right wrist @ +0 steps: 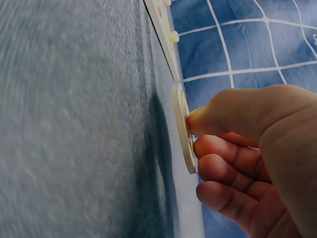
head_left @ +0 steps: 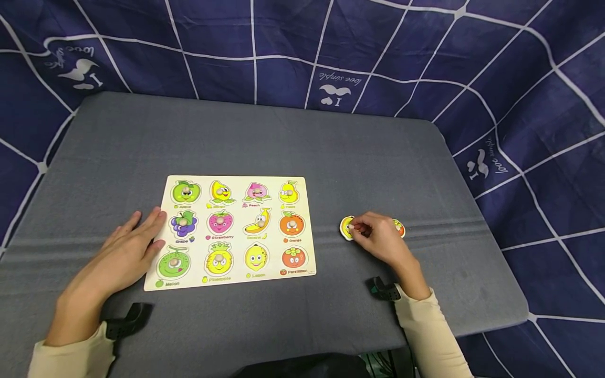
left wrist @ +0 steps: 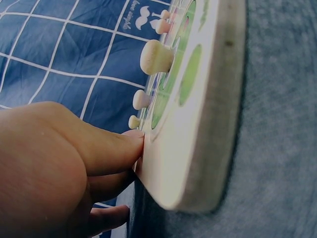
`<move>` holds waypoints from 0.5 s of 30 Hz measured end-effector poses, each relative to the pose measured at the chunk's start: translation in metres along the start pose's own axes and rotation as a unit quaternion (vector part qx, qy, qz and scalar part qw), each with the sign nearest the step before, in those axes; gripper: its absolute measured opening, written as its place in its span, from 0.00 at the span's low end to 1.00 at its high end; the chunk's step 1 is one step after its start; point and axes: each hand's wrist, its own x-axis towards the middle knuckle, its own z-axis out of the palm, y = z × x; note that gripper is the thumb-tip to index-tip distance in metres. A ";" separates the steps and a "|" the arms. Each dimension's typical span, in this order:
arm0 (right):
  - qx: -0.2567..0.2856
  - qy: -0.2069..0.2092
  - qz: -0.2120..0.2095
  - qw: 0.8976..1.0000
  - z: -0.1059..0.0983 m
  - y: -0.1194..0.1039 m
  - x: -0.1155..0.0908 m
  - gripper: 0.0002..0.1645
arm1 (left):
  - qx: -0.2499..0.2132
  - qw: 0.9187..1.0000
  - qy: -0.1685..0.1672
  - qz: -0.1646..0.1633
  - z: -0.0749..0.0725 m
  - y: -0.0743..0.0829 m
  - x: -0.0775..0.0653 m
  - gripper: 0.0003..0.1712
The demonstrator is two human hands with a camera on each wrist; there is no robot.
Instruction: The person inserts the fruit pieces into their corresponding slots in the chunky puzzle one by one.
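A wooden fruit puzzle board (head_left: pixel 240 210) lies flat on the table, printed with rows of smiling fruits, most bearing a small knob. Along its left edge rests my left hand (head_left: pixel 125 254), fingers extended; in the left wrist view the thumb (left wrist: pixel 114 148) touches the board's side. To the right of the board, my right hand (head_left: pixel 385 241) pinches a yellow fruit puzzle piece (head_left: pixel 346 229) between thumb and fingers. The right wrist view shows this piece (right wrist: pixel 182 129) edge-on, slightly tilted. A red-orange puzzle piece (head_left: pixel 399 228) sits partly hidden behind the right hand.
The grey cloth-covered table (head_left: pixel 264 139) has a crease running across it. A dark blue checked curtain (head_left: pixel 293 31) surrounds the far side and the right. Black straps with cameras (head_left: pixel 127 320) sit at both wrists.
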 end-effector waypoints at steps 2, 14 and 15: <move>-0.002 -0.004 -0.006 1.000 0.001 -0.001 0.000 0.03 | -0.001 1.000 0.000 0.001 0.000 0.000 0.000 0.35; 0.004 -0.015 -0.038 0.999 0.010 -0.012 0.005 0.03 | -0.002 1.000 0.000 0.002 0.000 0.000 0.000 0.35; 0.005 -0.017 -0.039 0.999 0.010 -0.013 0.005 0.02 | -0.002 1.000 0.000 0.002 0.000 0.000 0.000 0.35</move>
